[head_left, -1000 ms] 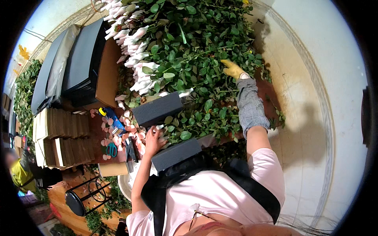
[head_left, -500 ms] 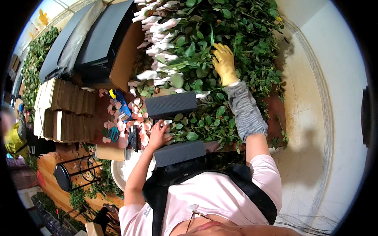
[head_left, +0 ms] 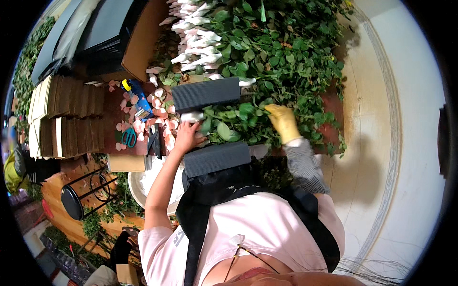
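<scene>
Between two ridged dark-gray blocks (head_left: pixel 206 94) lies a row of leafy rose stems (head_left: pixel 229 128). My bare left hand (head_left: pixel 188 136) is at its left end, fingers curled on a white-wrapped rose head (head_left: pixel 192 117). My right hand (head_left: pixel 284 124), in a yellow glove with a gray knit sleeve, is closed on a leafy stem at the row's right, its fingertips partly lost among leaves. The nearer gray block (head_left: pixel 215 159) is just below both hands, by my black apron. Many more white-wrapped roses (head_left: pixel 200 38) are heaped above, heads to the left.
Left on the red table (head_left: pixel 109 133) are scattered petals, a blue tool (head_left: pixel 140 100), teal scissors (head_left: pixel 129 138), cardboard stacks (head_left: pixel 69 114) and dark sheets (head_left: pixel 102 33). Below are a white tub (head_left: pixel 138 190) and a stool (head_left: pixel 71 202). A co-worker (head_left: pixel 14 171) stands far left; a wall (head_left: pixel 405 95) is right.
My right hand has come down from the upper rose heap to the row between the blocks and closed there. Leaves in that row are moving. My left hand stays at the row's left end.
</scene>
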Action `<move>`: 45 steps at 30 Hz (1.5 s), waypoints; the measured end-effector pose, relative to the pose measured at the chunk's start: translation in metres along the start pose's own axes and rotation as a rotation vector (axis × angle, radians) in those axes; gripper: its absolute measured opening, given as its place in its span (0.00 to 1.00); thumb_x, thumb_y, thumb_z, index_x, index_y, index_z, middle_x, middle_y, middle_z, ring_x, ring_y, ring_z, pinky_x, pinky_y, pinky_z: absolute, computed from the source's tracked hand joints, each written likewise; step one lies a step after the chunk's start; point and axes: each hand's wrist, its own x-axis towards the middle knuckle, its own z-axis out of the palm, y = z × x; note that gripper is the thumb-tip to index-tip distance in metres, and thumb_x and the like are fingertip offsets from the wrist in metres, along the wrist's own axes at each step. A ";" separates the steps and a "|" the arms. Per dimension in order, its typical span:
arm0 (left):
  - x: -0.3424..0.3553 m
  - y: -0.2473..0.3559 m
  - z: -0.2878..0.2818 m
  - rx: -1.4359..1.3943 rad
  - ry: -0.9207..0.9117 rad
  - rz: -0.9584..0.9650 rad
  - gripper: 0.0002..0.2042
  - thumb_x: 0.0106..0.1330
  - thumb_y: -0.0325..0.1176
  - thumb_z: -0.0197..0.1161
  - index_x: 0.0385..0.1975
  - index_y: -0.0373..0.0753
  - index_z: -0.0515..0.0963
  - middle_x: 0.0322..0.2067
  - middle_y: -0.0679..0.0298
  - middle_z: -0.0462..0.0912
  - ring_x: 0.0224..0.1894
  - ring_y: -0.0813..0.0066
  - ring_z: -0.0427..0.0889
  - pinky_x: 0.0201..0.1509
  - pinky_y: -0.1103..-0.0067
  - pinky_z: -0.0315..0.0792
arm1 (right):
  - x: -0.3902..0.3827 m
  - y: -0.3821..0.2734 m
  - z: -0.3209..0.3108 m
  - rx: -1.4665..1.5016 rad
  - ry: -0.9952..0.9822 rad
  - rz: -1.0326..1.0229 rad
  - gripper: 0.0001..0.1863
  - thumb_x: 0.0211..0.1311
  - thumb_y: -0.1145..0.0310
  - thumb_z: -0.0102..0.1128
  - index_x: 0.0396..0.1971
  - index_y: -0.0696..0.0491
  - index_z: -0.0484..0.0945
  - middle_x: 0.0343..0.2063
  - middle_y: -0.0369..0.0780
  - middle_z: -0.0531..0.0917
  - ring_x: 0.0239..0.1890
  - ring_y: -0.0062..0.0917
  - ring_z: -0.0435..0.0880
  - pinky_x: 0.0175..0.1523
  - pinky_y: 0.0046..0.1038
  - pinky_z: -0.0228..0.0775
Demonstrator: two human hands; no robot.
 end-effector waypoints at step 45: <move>-0.077 -0.011 -0.060 -1.083 0.728 -0.813 0.05 0.71 0.27 0.58 0.33 0.33 0.75 0.37 0.64 0.79 0.35 0.77 0.77 0.40 0.78 0.74 | 0.068 -0.160 0.153 -0.304 -1.199 -0.585 0.13 0.63 0.62 0.62 0.42 0.52 0.86 0.33 0.38 0.89 0.35 0.35 0.88 0.37 0.37 0.81</move>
